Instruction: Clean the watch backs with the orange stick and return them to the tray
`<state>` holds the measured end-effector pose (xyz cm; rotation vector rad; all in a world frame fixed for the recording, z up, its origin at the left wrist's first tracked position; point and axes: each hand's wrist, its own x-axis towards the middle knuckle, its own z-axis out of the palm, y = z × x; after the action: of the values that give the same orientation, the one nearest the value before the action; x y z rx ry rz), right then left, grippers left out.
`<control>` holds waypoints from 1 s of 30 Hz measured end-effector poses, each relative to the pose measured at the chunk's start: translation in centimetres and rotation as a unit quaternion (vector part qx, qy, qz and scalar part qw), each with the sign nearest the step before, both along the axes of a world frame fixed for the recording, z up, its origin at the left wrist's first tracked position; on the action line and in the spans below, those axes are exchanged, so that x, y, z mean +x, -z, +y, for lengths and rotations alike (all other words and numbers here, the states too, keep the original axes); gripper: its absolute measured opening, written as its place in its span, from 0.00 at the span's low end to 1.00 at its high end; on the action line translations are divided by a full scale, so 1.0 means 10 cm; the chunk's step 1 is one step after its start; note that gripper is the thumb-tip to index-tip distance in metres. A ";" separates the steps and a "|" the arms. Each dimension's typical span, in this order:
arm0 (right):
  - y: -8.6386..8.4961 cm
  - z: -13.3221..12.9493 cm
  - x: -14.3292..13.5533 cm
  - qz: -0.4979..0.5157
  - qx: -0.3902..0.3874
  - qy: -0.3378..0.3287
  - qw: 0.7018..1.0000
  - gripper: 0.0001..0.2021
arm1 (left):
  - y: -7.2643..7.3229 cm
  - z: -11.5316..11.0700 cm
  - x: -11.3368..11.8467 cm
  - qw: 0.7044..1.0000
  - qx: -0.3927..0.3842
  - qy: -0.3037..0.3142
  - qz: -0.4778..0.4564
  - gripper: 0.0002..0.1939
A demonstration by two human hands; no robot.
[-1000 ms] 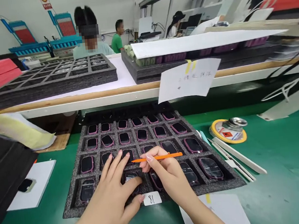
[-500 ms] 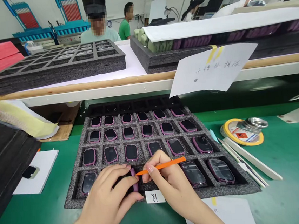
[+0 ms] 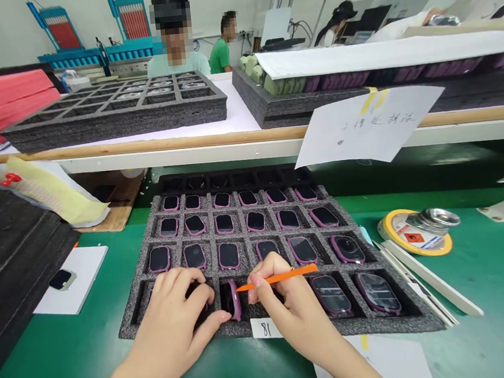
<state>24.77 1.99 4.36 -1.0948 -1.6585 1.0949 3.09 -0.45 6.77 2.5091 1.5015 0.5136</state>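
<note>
A dark foam tray (image 3: 345,326) holds rows of watch cases with purple frames and black screens. In its front row one purple-framed watch case (image 3: 235,300) stands on its edge in a compartment. My left hand (image 3: 175,315) is over the compartments just left of it, fingers bent and thumb apart, with no watch visible in its grasp; it hides part of that row. An orange pointed plastic stick (image 3: 291,273) is pinched between the thumb and fingers of my right hand (image 3: 290,304). Its tip is at the upright case's right side.
A label marked 81 (image 3: 266,328) sits at the tray's front edge. To the right lie a yellow-rimmed tin (image 3: 406,239) and thin white strips (image 3: 439,284). At left, a watch case (image 3: 62,280) rests on a white pad (image 3: 83,282). A shelf (image 3: 186,155) with foam trays crosses behind; people sit beyond.
My left hand has let go of the upright watch case and moved left. My right hand still holds the orange stick near it. The whole view has shifted slightly.
</note>
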 end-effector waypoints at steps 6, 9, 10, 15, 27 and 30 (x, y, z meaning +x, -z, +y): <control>-0.01 -0.04 -0.01 0.076 0.062 0.117 0.988 0.12 | -0.06 -0.01 -0.23 0.999 0.029 0.037 0.024 0.09; -0.05 -0.09 -0.08 0.113 0.055 0.144 0.982 0.09 | -0.04 -0.04 -0.33 0.999 0.021 0.043 0.017 0.09; -0.07 -0.10 -0.13 0.120 0.046 0.136 0.982 0.09 | -0.03 -0.05 -0.35 0.999 0.019 0.040 0.010 0.09; -0.11 -0.12 -0.43 0.142 -0.014 0.038 0.989 0.10 | 0.08 -0.06 -0.42 0.997 0.027 0.015 -0.064 0.09; -0.03 -0.01 -0.55 0.090 -0.078 -0.046 0.992 0.15 | 0.18 -0.09 -0.43 0.987 -0.009 -0.051 -0.151 0.22; -0.01 -0.03 -0.55 0.075 -0.058 -0.048 0.994 0.15 | 0.19 -0.10 -0.42 0.987 -0.022 -0.065 -0.143 0.25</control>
<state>19.24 1.73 4.48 -0.9885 -1.5589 1.3171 -1.08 -1.46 4.87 2.2008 1.5497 0.8124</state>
